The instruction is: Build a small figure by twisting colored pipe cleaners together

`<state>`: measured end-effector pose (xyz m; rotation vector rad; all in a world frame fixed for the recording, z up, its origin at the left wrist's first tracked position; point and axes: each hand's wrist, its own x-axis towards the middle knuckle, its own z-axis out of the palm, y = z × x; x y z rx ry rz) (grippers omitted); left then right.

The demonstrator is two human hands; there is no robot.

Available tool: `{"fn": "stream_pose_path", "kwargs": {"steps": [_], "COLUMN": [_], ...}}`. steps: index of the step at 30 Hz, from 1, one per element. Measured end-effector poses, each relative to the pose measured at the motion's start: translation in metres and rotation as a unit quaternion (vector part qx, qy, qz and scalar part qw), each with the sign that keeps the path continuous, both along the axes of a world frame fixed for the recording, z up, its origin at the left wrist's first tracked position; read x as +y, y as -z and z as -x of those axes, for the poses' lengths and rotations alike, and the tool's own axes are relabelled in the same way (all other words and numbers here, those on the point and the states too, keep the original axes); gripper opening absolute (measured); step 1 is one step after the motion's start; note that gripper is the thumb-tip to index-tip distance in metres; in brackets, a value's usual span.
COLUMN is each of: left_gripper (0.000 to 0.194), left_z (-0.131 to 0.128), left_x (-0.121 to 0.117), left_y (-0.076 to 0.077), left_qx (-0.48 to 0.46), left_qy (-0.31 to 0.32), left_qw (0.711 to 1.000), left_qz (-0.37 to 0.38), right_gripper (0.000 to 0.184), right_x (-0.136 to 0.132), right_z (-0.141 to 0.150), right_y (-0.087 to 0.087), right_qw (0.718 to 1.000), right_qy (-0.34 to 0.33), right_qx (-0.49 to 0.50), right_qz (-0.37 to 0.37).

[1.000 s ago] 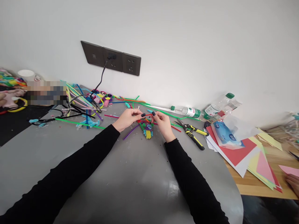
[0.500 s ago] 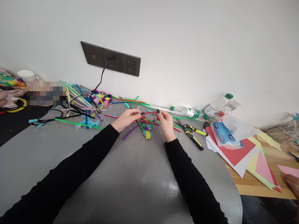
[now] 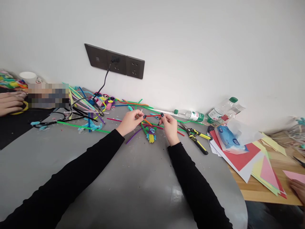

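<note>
A short red pipe cleaner (image 3: 153, 116) stretches nearly straight between my two hands, above the grey table (image 3: 143, 178). My left hand (image 3: 131, 122) pinches its left end between thumb and finger. At the other end, my right hand (image 3: 168, 125) grips it the same way. Just below the hands lies a small pipe-cleaner figure (image 3: 151, 135) with blue, purple, green and yellow parts. Loose green, purple and red pipe cleaners lie around it. Pliers with yellow and black handles (image 3: 196, 138) rest open to the right of my right hand.
Bunched pipe cleaners (image 3: 79, 101) and small finished dolls (image 3: 105, 100) lie along the wall on the left. Plastic bottles (image 3: 195, 115), a tissue pack (image 3: 230, 140) and coloured paper (image 3: 247, 156) are at right. A power cord (image 3: 104, 83) hangs from the wall socket. Other people's hands show at both edges.
The red pipe cleaner, bowed upward before, is now pulled straighter between my hands. At the far left, another person's hand has come further into view over the yellow-handled scissors.
</note>
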<state>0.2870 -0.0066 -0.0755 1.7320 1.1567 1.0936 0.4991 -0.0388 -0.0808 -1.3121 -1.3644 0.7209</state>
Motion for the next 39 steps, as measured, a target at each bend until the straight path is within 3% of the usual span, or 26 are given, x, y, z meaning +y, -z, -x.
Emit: {"fn": "stream_pose_path", "kwargs": {"steps": [2, 5, 7, 9, 11, 13, 16, 18, 21, 24, 28, 32, 39], "left_gripper": [0.022, 0.025, 0.031, 0.036, 0.038, 0.038, 0.035, 0.032, 0.029, 0.031, 0.037, 0.042, 0.043], "left_z": [0.0, 0.0, 0.002, 0.003, 0.004, 0.004, 0.002, 0.001, 0.001, 0.002, 0.003, 0.003, 0.002], "left_x": [0.0, 0.001, 0.002, 0.003, 0.003, 0.002, 0.001, -0.001, -0.002, -0.004, -0.004, -0.004, -0.004], "left_y": [0.001, 0.002, 0.002, 0.0, -0.002, -0.005, -0.008, -0.009, -0.011, -0.012, -0.013, -0.013, -0.012], "left_qx": [0.01, -0.032, -0.072, -0.106, -0.132, -0.155, -0.177, -0.178, -0.174, -0.17, -0.166, -0.163, -0.172], "left_qy": [-0.004, 0.006, 0.006, 0.005, 0.005, 0.001, -0.007, -0.005, -0.001, 0.004, 0.015, 0.021, 0.027], "left_qw": [0.999, 0.999, 0.997, 0.993, 0.989, 0.984, 0.979, 0.978, 0.977, 0.976, 0.975, 0.976, 0.975], "left_qz": [-0.03, -0.008, 0.019, 0.046, 0.069, 0.087, 0.106, 0.111, 0.12, 0.136, 0.144, 0.143, 0.136], "right_gripper": [0.039, 0.03, 0.034, 0.042, 0.037, 0.037, 0.055, 0.063, 0.069, 0.068, 0.053, 0.038, 0.036], "right_x": [-0.001, -0.001, -0.002, -0.007, -0.018, -0.034, -0.061, -0.073, -0.079, -0.075, -0.066, -0.064, -0.072], "right_z": [0.001, 0.001, -0.006, -0.023, -0.048, -0.08, -0.125, -0.149, -0.171, -0.179, -0.179, -0.173, -0.171], "right_y": [0.001, -0.004, -0.013, -0.024, -0.033, -0.034, -0.025, -0.019, -0.02, -0.034, -0.05, -0.049, -0.048], "right_qw": [1.0, 0.997, 0.984, 0.954, 0.921, 0.884, 0.794, 0.769, 0.765, 0.756, 0.76, 0.767, 0.708], "right_qy": [0.008, 0.026, 0.054, 0.085, 0.092, 0.084, 0.13, 0.121, 0.098, 0.082, 0.033, 0.012, 0.035], "right_qx": [-0.017, -0.071, -0.155, -0.274, -0.379, -0.447, -0.535, -0.556, -0.56, -0.555, -0.557, -0.561, -0.66], "right_qz": [0.003, -0.028, -0.07, -0.084, -0.017, 0.109, 0.257, 0.291, 0.303, 0.337, 0.334, 0.312, 0.248]}}
